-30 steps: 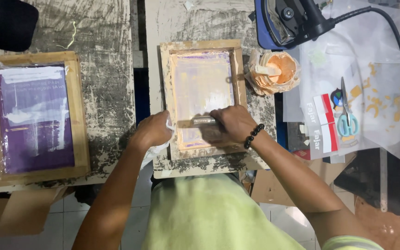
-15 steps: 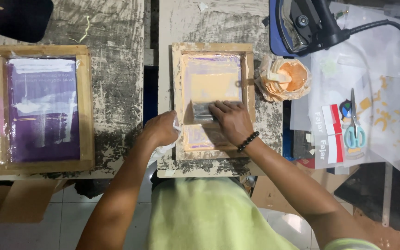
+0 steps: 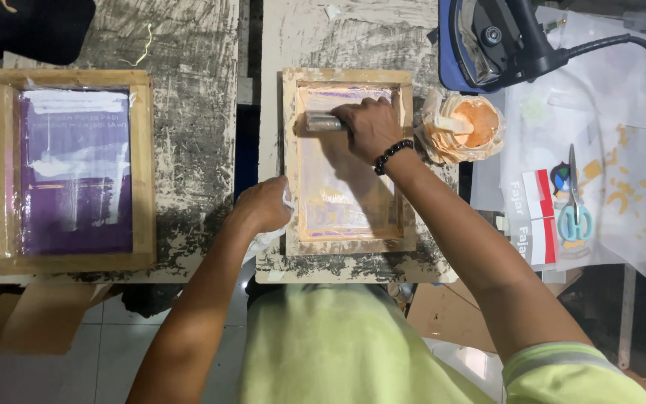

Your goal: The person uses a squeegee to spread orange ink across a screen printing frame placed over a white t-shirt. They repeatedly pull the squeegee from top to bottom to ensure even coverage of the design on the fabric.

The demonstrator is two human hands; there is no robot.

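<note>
We press a squeegee [image 3: 323, 120] with our right hand [image 3: 371, 127], fist closed on it, at the far end of the wooden screen frame [image 3: 288, 161] on the ink-smeared table [image 3: 338, 30]. Our left hand [image 3: 263, 206] clutches a white rag [image 3: 267, 238] against the frame's left edge. An orange ink cup [image 3: 474, 123], scissors [image 3: 575, 202] and 1 purple-meshed frame [image 3: 69, 170] lie around.

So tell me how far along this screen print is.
Mid-stroke. The right hand has a squeegee at the far end of the frame, with the mesh below it coated. The left hand steadies the frame's edge. The purple screen lies apart, untouched.
</note>
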